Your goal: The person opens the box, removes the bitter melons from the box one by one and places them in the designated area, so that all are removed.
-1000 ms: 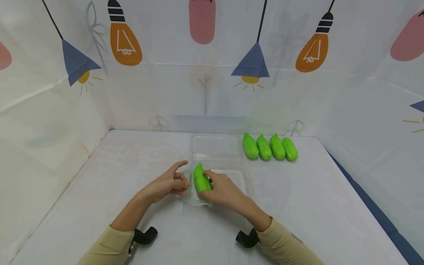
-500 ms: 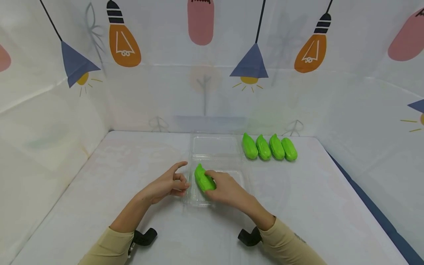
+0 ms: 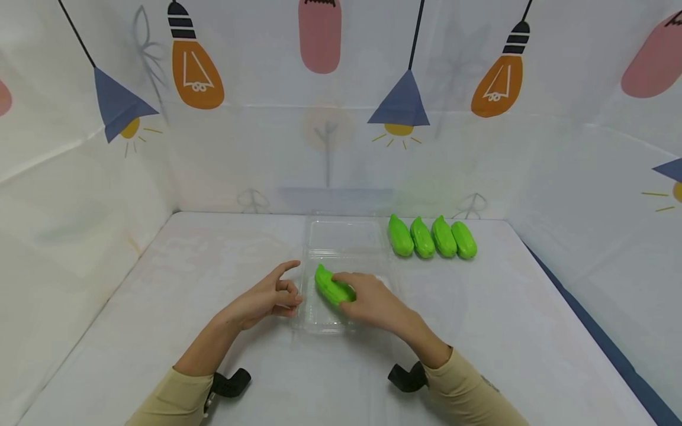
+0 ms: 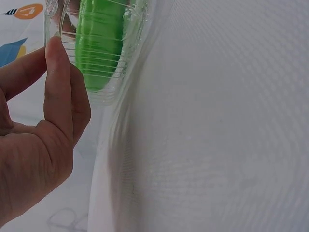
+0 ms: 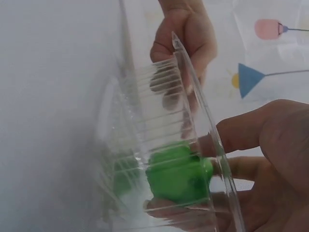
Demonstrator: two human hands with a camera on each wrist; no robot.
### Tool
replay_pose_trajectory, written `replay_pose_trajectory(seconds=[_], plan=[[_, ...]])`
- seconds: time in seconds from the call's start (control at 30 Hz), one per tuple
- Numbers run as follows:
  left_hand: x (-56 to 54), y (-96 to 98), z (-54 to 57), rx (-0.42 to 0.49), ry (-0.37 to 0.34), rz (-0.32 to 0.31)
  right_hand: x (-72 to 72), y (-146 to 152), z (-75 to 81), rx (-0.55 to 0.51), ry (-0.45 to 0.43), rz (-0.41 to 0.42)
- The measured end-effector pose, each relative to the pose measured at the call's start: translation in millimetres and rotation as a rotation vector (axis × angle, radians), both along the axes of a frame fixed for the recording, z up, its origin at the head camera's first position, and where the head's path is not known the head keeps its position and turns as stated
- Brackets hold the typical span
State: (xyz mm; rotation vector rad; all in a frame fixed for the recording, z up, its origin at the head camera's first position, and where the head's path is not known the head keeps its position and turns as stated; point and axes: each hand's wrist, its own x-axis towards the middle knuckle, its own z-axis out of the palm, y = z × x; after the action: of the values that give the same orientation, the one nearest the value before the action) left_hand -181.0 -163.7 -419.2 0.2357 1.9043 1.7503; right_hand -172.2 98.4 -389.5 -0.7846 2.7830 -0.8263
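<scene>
In the head view an open clear plastic clamshell box (image 3: 319, 324) lies mid-table, its lid (image 3: 346, 234) folded out toward the back. My left hand (image 3: 266, 300) pinches the box's left rim between thumb and a finger, as the left wrist view shows, with the index finger stretched out. Inside the tray part, my right hand (image 3: 375, 302) grips a bumpy green toy vegetable (image 3: 331, 287) from its right side. That toy lies slanted, its narrow tip toward the back left. Through the clear wall, the right wrist view shows fingers (image 5: 169, 208) around the toy.
Several more green toy vegetables (image 3: 432, 238) stand in a row at the back right, beside the lid. A patterned white curtain (image 3: 341, 154) encloses the back and sides of the white table (image 3: 176, 266). Black wrist mounts (image 3: 232, 383) hang beneath the sleeves.
My right hand has shifted slightly right, turning the green toy vegetable from nearly upright in view to a slant, its near end swinging right. The left hand stays at the rim.
</scene>
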Motion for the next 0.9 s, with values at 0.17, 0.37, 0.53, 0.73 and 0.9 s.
replay_pose_trajectory(seconds=[0.17,0.37,0.53,0.73,0.9], plan=[[-0.4,-0.7,-0.4,-0.004,0.001,0.005,-1.2,5,5.6,-0.024,-0.01,-0.001],[-1.0,-1.1,-1.0,-0.003,0.011,-0.007,-1.9,12,13.6,-0.057,-0.041,-0.022],[-0.3,-0.3,-0.9,-0.014,0.01,-0.003,-3.4,21,21.6,-0.082,-0.035,-0.037],[0.3,0.4,-0.6,-0.029,0.001,0.013,-6.5,33,30.2,-0.109,-0.033,-0.047],[0.2,0.6,-1.2,-0.028,0.002,0.019,-10.4,40,33.3,-0.134,-0.039,-0.045]])
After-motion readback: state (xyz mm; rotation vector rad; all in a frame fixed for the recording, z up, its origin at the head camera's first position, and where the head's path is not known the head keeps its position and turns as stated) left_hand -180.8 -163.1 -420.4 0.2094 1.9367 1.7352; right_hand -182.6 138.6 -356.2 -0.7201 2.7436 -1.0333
